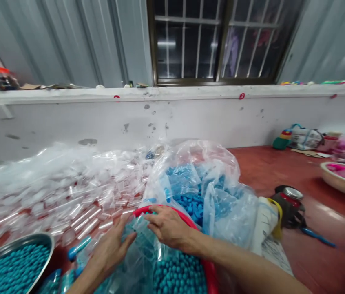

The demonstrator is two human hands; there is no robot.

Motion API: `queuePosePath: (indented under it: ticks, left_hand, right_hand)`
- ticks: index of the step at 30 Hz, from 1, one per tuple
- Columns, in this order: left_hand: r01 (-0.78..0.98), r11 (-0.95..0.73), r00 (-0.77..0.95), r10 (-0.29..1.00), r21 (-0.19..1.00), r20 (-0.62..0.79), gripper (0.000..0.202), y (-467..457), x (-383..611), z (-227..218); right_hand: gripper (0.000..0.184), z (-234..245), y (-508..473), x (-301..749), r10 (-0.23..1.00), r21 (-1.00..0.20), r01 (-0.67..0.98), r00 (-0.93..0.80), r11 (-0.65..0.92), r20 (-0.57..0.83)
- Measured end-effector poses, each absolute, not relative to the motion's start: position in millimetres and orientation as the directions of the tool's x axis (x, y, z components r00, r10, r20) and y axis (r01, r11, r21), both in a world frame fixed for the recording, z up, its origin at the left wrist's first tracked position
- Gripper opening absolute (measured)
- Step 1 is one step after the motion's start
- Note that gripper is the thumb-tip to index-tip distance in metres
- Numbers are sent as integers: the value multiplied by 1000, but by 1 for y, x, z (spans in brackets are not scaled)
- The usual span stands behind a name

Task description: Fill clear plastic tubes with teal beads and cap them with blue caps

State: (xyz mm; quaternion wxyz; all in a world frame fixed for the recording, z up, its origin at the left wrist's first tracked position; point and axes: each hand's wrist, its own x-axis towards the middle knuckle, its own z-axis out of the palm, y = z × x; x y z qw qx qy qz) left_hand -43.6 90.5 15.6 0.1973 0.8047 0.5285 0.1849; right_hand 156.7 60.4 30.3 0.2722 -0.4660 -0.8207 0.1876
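Note:
My left hand (109,252) is at the near left side of a red-rimmed basin (211,274), its thumb apart from the fingers, beside clear plastic. Over the basin's far side, my right hand (172,228) bends its fingers down onto clear plastic (138,228) with teal pieces under it. What its fingertips pinch is too small and blurred to name. Small round teal pieces (178,271) fill the basin's right part. Behind it, a large clear plastic bag (227,212) stands open with blue plastic parts (192,206) inside.
Many clear plastic tubes (87,220) lie heaped at the left by the wall. A metal bowl (48,249) of teal pieces stands near left, beside a blue-capped tube (79,248). To the right are a jar with a metal lid (293,194), a blue tool (317,237) and a cream basin (337,183).

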Motion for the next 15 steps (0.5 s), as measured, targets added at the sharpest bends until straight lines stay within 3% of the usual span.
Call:
queuePosePath:
  ticks: [2,5,9,15]
  left_hand:
    - [823,-385,422,906,417,3,56,89,-37,23]
    - [891,-384,417,903,240,-101,55,85,-24,37]
    - [927,-374,367,917,-21,-154,44,86,-6,52]
    - [898,-426,415,903,-110,-110,37,103,17,50]
  right_hand:
    - [25,29,61,169,856,-559,648,-406,517,321]
    - [23,26,69,197,872,-561,669,-398,488,284]
    - [21,31,78,249,957,-371,883,-248,288,153]
    - [23,34,106,255,955,-273,920,-243,282,168]
